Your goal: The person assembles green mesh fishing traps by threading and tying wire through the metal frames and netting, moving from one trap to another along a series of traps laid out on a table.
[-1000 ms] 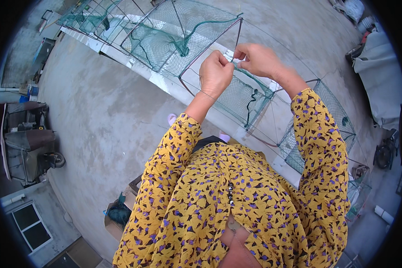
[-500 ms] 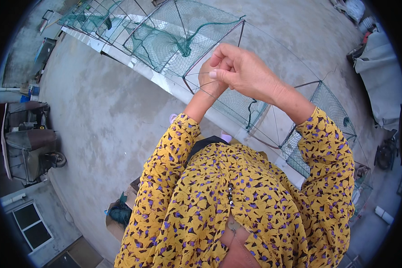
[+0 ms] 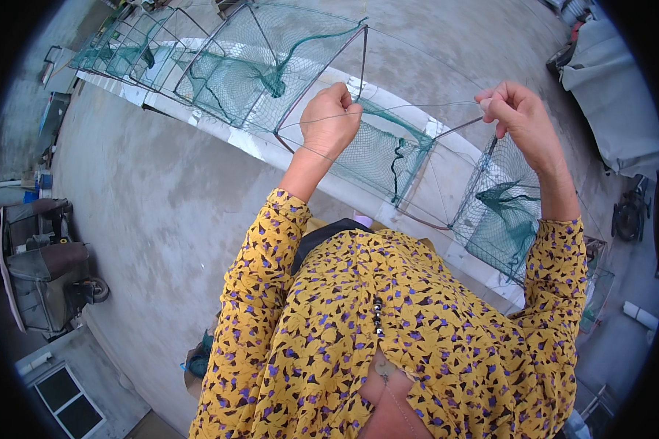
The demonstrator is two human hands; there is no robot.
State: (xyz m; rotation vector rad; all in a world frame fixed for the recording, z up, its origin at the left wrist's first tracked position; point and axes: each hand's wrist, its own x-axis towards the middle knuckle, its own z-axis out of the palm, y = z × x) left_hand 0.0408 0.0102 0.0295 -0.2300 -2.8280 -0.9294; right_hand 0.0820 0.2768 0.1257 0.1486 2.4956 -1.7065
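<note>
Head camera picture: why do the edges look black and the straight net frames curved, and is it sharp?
Head view: fisheye lens, so a black rim and the green mesh net cage frames bow; soft even daylight, no harsh shadows; left hand, right hand and thin pale line look sharp.

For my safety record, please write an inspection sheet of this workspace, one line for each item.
Surface: grey concrete floor, outdoors.
Job's things: long green net trap with wire frames, lying on a pale strip; thin line stretched between both hands.
Clutter: small green bundle by the person's feet.
Hands: left hand fisted on the line; right hand pinching it.
Cables: nothing seen.
Surroundings: covered vehicle at left; grey tarpaulin at right.
</note>
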